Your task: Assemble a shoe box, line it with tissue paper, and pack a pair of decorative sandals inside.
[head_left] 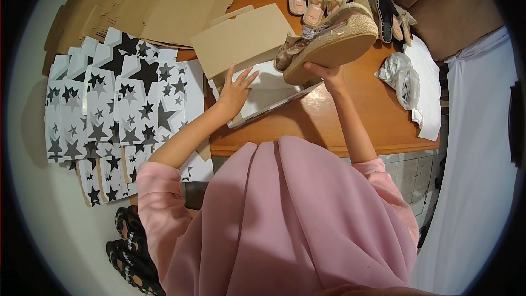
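- The cardboard box [241, 41] was left open, its lid raised; no shoe was seen inside.
- The wedge shoe [339, 49] was held above the box's right side, clamped in the right hand [331, 78].
- The left hand [234, 97], fingers spread apart, was placed at the box's left end.
- Other shoes [315, 4] were lined up behind, unboxed.
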Demonstrator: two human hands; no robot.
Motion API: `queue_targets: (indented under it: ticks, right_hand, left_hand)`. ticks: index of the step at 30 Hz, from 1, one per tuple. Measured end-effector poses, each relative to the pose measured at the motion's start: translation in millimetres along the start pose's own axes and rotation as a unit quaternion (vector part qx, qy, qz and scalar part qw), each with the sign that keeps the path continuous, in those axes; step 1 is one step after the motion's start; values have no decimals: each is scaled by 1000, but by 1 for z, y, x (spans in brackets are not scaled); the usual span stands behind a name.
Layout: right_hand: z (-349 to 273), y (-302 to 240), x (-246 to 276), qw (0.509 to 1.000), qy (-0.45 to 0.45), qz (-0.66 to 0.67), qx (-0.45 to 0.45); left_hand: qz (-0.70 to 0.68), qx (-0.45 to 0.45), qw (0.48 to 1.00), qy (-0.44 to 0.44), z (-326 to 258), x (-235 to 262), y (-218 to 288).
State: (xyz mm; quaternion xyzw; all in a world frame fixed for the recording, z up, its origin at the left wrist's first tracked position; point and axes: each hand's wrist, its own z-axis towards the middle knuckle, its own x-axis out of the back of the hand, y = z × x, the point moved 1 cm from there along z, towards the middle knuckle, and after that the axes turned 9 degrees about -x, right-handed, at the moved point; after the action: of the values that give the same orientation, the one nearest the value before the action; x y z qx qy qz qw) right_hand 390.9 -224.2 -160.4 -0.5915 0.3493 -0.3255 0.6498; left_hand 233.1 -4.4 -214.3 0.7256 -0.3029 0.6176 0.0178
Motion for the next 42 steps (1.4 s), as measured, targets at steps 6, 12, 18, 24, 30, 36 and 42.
queue_targets:
  ticks: [6,12,18,24,30,36,42]
  right_hand:
    - [-4,-3,0,998,-37,48,-22]
    - [4,-7,7,989,-122,73,-41]
    - [20,-32,-21,971,-200,-127,-13]
    - [43,-39,-47,958,-260,-123,1]
    - [47,-39,-60,905,-374,-205,-11]
    - [52,-14,-67,819,-365,-425,123]
    - [51,13,-76,740,-352,-557,135]
  left_hand:
    - [-111,44,992,47,-5,14,-10]
    - [-210,129,952,181,2,10,-34]
    - [-266,105,918,273,6,2,-71]
    - [-483,95,826,275,5,-5,-87]
    - [-521,124,793,289,3,8,-78]
    - [-645,143,676,327,3,-29,-86]
    - [-591,135,723,331,8,-34,-88]
